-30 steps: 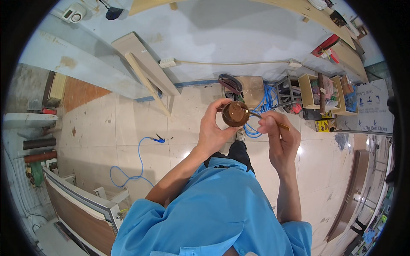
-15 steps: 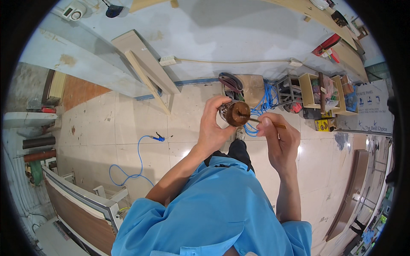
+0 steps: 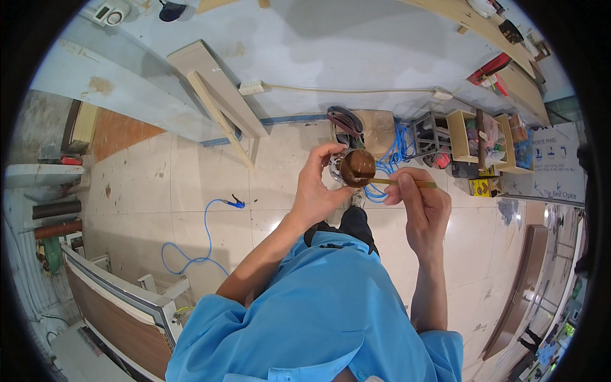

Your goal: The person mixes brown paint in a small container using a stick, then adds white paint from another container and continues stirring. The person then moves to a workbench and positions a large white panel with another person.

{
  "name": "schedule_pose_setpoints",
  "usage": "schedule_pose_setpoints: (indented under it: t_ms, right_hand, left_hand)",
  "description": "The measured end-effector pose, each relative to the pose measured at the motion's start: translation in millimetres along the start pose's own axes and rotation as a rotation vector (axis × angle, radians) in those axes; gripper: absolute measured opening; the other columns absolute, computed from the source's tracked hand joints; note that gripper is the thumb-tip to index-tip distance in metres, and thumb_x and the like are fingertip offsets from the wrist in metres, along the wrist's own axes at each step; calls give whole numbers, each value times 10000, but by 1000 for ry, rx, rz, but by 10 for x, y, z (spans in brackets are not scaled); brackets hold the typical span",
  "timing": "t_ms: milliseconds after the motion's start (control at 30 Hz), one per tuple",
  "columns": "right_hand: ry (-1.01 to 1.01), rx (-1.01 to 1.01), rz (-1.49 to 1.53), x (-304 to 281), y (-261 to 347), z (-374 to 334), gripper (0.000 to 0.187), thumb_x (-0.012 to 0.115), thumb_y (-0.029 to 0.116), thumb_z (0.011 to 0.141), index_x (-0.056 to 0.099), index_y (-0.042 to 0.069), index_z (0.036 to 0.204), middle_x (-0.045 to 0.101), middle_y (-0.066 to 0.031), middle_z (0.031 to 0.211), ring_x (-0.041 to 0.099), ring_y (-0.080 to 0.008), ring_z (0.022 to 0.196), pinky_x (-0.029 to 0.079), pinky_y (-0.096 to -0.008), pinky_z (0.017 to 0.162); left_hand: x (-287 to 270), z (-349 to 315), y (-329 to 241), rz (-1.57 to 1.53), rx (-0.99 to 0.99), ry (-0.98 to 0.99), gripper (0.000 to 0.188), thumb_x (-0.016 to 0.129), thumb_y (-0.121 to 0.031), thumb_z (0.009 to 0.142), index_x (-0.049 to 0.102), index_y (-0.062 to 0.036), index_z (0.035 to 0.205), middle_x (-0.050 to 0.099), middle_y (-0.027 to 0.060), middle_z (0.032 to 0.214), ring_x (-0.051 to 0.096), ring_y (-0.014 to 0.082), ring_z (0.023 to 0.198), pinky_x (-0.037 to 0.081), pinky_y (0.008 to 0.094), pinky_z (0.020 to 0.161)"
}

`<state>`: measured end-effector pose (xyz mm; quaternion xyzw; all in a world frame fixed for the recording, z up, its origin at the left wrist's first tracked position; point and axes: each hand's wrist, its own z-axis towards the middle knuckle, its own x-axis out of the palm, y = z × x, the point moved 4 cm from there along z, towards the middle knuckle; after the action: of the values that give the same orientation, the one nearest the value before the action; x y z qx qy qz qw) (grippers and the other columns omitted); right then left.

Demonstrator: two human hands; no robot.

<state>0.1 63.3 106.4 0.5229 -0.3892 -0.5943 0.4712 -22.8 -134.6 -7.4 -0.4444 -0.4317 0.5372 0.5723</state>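
My left hand (image 3: 314, 194) is wrapped round a small clear cup (image 3: 336, 167) in front of my body. The cup is tilted so that its mouth shows, with dark brown liquid (image 3: 358, 164) inside. Between the thumb and fingers of my right hand (image 3: 421, 213) is a thin, flat yellowish-brown stick (image 3: 384, 181). One end of it reaches the cup's rim on the right, and its tip is hard to make out against the brown. The other end sticks out past my right fingers.
A blue air hose with a blow gun (image 3: 235, 202) lies on the tiled floor to the left. Coiled blue hose (image 3: 402, 145), sanding belts (image 3: 344, 120) and wooden boxes (image 3: 459, 135) stand by the far wall. Boards (image 3: 219, 95) lean there. A framed panel (image 3: 118, 299) is at lower left.
My right hand has shifted slightly right, and the stick has turned to lie flatter. The cup's mouth has tipped a little, so more of the brown liquid's surface shows.
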Motion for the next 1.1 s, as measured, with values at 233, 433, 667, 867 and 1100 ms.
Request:
schedule_pose_setpoints:
  t_ms: [233, 433, 667, 867, 1100]
  right_hand:
    - [-5, 1, 4, 55, 40, 14, 250, 581, 156, 1139, 717, -54, 1142, 748, -102, 878, 720, -122, 758, 562, -260, 705]
    - [-1, -150, 0, 97, 240, 63, 186, 621, 114, 1111, 720, -41, 1133, 752, -99, 890, 716, -135, 754, 555, -260, 701]
    - [144, -387, -208, 167, 494, 190, 153, 625, 71, 1086, 711, -37, 1151, 762, -135, 918, 743, -159, 805, 566, -278, 739]
    - [211, -444, -317, 182, 526, 171, 111, 653, 58, 1059, 722, -6, 1118, 746, -129, 903, 720, -175, 753, 544, -286, 688]
    - [105, -401, -252, 187, 439, 98, 78, 669, 60, 1056, 712, -4, 1069, 736, -112, 906, 690, -179, 695, 521, -293, 630]
  left_hand:
    - [-150, 4, 127, -480, -209, 153, 879, 894, 66, 728, 486, -18, 1501, 593, 104, 1425, 569, 234, 1366, 451, 396, 1194]
    - [-266, 27, 132, -1001, -415, 283, 904, 901, -80, 828, 405, -19, 1581, 598, 129, 1450, 608, 283, 1364, 572, 492, 1091]
    - [-259, 57, 165, -1154, -335, 307, 947, 863, -256, 906, 295, -81, 1643, 578, 160, 1480, 607, 312, 1369, 582, 504, 1074]
    - [-210, 32, 237, -1255, -382, 333, 912, 828, -287, 937, 298, -55, 1642, 564, 169, 1495, 587, 328, 1386, 491, 472, 1186]
    - [-112, 13, 264, -1219, -310, 397, 813, 719, -365, 1033, 298, -56, 1656, 508, 152, 1567, 504, 309, 1470, 400, 516, 1227]
